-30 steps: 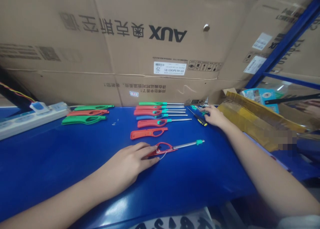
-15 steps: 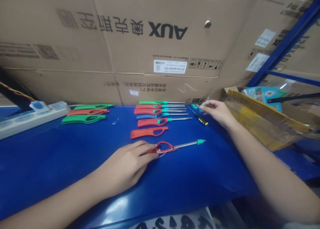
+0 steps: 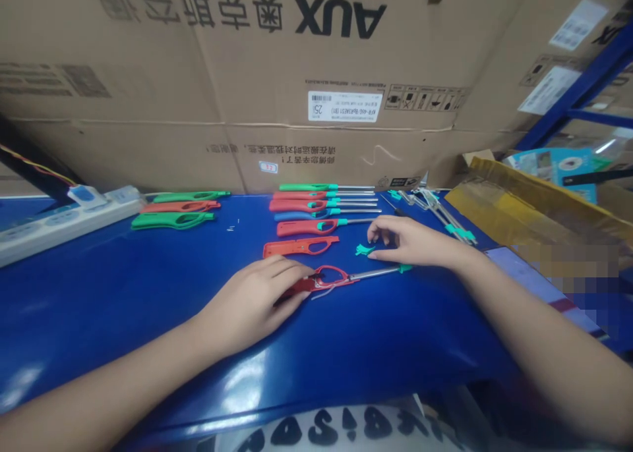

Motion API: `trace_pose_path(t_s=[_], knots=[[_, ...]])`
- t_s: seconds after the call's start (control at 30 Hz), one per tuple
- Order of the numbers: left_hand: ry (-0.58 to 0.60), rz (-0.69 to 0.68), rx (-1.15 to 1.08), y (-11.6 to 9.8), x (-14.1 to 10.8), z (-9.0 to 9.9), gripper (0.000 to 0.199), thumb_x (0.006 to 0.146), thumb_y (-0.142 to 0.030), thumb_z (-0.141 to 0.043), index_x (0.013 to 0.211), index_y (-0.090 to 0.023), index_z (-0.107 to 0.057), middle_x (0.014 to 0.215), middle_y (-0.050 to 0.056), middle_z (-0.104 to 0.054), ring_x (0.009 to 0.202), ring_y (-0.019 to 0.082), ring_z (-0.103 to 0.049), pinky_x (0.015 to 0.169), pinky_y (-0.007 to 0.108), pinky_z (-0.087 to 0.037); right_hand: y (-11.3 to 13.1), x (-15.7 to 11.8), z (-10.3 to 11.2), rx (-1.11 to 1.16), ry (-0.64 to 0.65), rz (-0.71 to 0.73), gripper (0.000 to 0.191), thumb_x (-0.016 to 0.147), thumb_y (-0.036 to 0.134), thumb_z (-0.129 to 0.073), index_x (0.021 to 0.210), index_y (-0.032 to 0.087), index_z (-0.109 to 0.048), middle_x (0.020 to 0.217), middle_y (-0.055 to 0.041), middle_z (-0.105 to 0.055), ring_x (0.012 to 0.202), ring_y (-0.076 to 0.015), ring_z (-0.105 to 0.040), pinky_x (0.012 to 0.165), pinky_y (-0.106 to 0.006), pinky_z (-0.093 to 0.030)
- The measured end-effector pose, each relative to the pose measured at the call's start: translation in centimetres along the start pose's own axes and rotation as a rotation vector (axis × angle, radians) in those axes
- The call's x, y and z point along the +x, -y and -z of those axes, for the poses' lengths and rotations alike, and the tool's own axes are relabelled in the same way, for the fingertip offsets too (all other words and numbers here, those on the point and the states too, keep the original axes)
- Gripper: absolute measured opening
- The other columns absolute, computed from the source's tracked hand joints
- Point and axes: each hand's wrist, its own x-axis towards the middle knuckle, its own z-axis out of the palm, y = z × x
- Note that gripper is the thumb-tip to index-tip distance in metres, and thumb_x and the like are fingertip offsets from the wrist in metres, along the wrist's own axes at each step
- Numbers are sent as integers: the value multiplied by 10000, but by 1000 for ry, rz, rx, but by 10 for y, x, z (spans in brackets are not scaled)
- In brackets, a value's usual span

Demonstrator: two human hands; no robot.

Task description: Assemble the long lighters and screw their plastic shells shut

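My left hand (image 3: pixel 267 297) grips the handle of a red lighter half (image 3: pixel 332 277), whose metal tube with a green tip points right. Just right of it, my right hand (image 3: pixel 405 241) is held with thumb and fingers apart, nothing between them. A small green piece (image 3: pixel 364 249) lies on the blue table beside its fingertips. Behind my left hand rests an orange-red handle shell (image 3: pixel 301 246). Further back, a red lighter (image 3: pixel 309 227) and several more with metal tubes form a column. A screwdriver (image 3: pixel 393 206) is partly hidden behind my right hand.
A white power strip (image 3: pixel 74 225) and green and red handle shells (image 3: pixel 173 221) are at the left. Metal tubes with green tips (image 3: pixel 440 215) lie at the back right, near a yellow-taped box (image 3: pixel 534 208) and a phone-like screen (image 3: pixel 534 287). Cardboard (image 3: pixel 257 76) stands behind.
My right hand has moved left and nearer from the back right, and its fingers have spread. A small green piece now lies by it. The view has shifted, showing more tubes and the screen.
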Motion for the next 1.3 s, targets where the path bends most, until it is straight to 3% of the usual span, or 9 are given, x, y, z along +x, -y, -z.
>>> trace_pose_path(t_s=[0.13,0.23,0.37,0.47,0.57,0.7,0.93,1.3], knots=[[11,30,-52,1,1,-3,275,991,-266,-566,1255,-214,-622,1235,83,-692,1137,244,-639,983,408,-521,6,2,-11,-27,-23,103,188,905,330,-666,821,162,-667,799,-40,-670,693,-141,-572,646,-264,-441],[6,41,-114,0,1,-6,272,980,-234,-579,1246,-207,-629,1223,87,-681,1136,235,-630,991,396,-520,21,1,-21,56,-41,159,163,931,305,-659,848,165,-674,758,-15,-680,663,-124,-590,642,-243,-444],[1,83,-176,-2,1,-7,243,966,-213,-591,1202,-199,-646,1172,83,-674,1109,228,-628,972,383,-529,44,-3,-35,78,-22,285,131,967,260,-618,925,170,-703,882,-37,-707,772,-136,-642,716,-250,-472],[2,108,-204,-4,1,-8,229,960,-212,-597,1181,-197,-655,1147,78,-665,1090,226,-625,969,394,-526,53,-4,-45,12,-27,286,145,979,272,-600,955,189,-716,926,-41,-693,800,-147,-643,718,-261,-470],[-2,126,-234,-5,1,-7,232,960,-221,-597,1181,-187,-660,1131,83,-654,1084,230,-624,960,400,-529,54,-4,-52,0,-44,279,144,981,282,-600,955,204,-719,934,-34,-667,788,-137,-629,693,-251,-460],[0,166,-277,-8,0,-7,254,938,-245,-634,1183,-196,-682,1048,65,-634,970,208,-642,874,368,-555,52,-4,-57,22,-50,376,159,998,263,-567,973,195,-710,937,-39,-666,803,-132,-630,698,-245,-460],[-6,212,-334,-9,0,-8,253,909,-256,-663,1154,-209,-701,991,37,-610,843,165,-629,808,331,-561,53,-7,-61,-321,-182,606,283,1037,232,-439,909,171,-684,830,-49,-656,704,-142,-552,622,-264,-395],[-1,174,-286,-11,-1,-7,269,924,-239,-644,1192,-206,-642,1097,62,-656,981,203,-645,906,374,-556,54,-8,-59,-398,-108,592,263,1008,182,-421,974,170,-681,864,-51,-640,661,-139,-494,572,-279,-327]])
